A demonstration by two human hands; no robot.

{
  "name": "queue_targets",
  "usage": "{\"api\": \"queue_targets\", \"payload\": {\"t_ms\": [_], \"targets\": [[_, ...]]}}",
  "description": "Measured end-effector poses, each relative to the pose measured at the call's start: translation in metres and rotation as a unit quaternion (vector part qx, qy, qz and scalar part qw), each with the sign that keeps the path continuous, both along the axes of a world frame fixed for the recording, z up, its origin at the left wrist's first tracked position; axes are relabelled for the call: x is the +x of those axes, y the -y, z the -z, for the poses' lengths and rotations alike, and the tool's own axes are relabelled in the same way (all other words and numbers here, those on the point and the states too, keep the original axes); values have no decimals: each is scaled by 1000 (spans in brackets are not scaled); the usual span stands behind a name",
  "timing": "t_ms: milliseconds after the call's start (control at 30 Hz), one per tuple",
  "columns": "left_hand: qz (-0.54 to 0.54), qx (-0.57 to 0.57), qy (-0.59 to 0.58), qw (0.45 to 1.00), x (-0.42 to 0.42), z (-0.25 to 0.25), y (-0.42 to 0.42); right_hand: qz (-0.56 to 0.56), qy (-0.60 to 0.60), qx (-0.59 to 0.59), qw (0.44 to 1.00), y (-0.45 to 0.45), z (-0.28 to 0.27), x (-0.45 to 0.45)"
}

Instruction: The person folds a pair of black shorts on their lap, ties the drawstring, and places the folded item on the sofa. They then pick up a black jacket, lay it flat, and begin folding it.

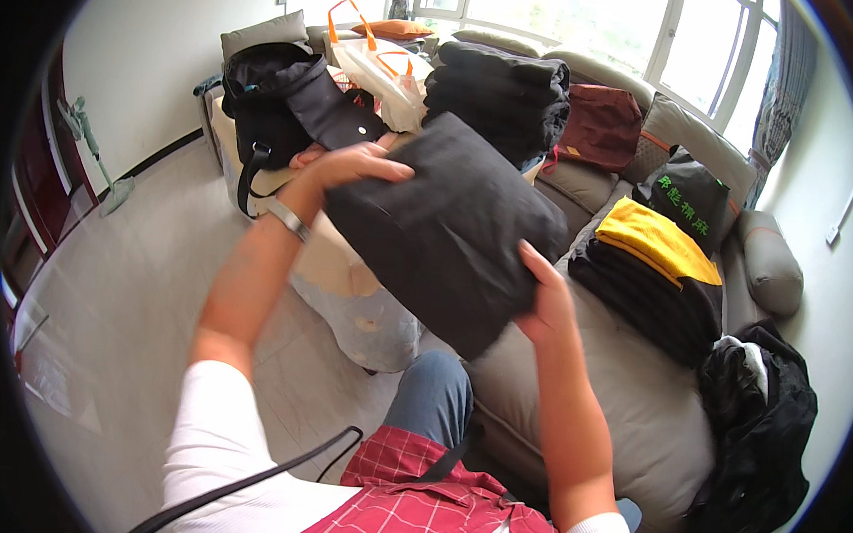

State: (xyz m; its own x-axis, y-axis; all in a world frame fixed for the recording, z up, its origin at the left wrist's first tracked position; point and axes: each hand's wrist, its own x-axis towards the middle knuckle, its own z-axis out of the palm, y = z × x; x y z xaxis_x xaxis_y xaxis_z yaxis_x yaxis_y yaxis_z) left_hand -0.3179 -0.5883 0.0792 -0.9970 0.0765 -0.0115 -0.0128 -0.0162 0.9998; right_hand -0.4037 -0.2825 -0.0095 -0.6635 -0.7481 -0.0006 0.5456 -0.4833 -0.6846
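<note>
Between my two hands I hold a folded black cloth garment (445, 232), raised in front of me and tilted. My left hand (359, 164) grips its upper left edge, thumb on top and fingers hidden beneath. At its right edge my right hand (549, 295) pinches the fabric, the thumb lying over the front. Just behind the garment rises a stack of folded black clothes (499, 93). A black bag (277, 99) with its mouth open lies behind my left hand.
A grey sofa (605, 385) runs along the right, bearing folded black clothes with a yellow piece (653, 236), a dark printed bag (682, 198), a maroon bag (600, 128) and crumpled black clothing (755, 433). A white bag (377, 74) has orange handles. A mop (115, 192) stands left.
</note>
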Motion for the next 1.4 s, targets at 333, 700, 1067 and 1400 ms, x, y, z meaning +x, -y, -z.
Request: {"api": "queue_targets", "payload": {"t_ms": [333,700,1067,1400], "targets": [[-273,-530,14,803,-35,78,180,51,59,44,996,169,48,15],[-450,-630,-262,576,-28,94,157,82,-92,237,964,18,96,-16],[98,-202,-407,885,67,26,-196,556,-7,410,723,-382,119,-6],[607,50,-471,638,59,-29,-412,772,-133,594,183,-585,20,57]]}}
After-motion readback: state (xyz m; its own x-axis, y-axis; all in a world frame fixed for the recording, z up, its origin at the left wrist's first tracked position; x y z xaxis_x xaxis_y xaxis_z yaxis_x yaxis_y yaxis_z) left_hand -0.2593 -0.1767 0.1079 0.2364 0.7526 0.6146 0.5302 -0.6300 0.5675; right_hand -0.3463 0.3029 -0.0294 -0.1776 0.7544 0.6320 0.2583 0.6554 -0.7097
